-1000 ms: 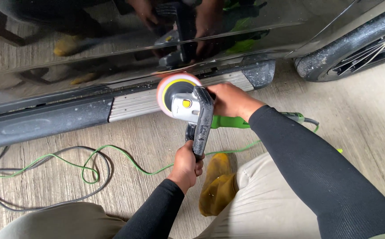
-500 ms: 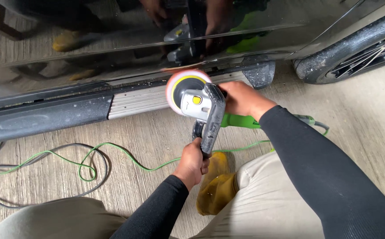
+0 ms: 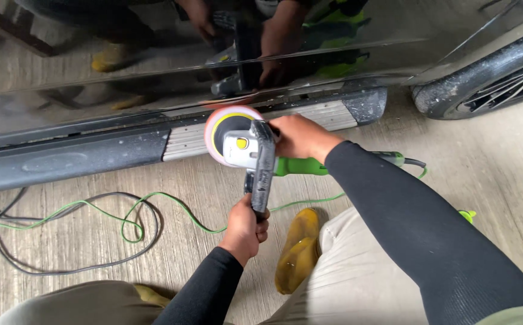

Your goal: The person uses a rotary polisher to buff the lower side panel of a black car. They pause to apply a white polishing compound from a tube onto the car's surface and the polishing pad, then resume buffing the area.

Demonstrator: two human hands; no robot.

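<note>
Two bare hands hold one polishing machine (image 3: 255, 153) against the lower side of a dark, glossy car (image 3: 153, 78). The left hand (image 3: 246, 232) is clamped around the grey side handle (image 3: 261, 180) that sticks out toward the person, fingers wrapped fully round it. The right hand (image 3: 300, 137) is closed over the machine's body just where the green grip (image 3: 300, 167) begins, so the palm covers the top. The round pad (image 3: 228, 129), pink at the rim with a yellow ring inside, sits tilted at the seam between the door panel and the running board (image 3: 93, 157), touching the car's lower edge. A green cord (image 3: 153, 207) and a grey cord (image 3: 63, 265) lie looped on the pale floor (image 3: 502, 174) to the left, well apart from the pad. Below the machine, a yellow boot (image 3: 297, 253) rests on the floor between the person's knees, which are in light trousers (image 3: 357, 283). A tyre (image 3: 484, 78) shows at the upper right. Reflected hands and the machine appear in the shiny door above the pad.
</note>
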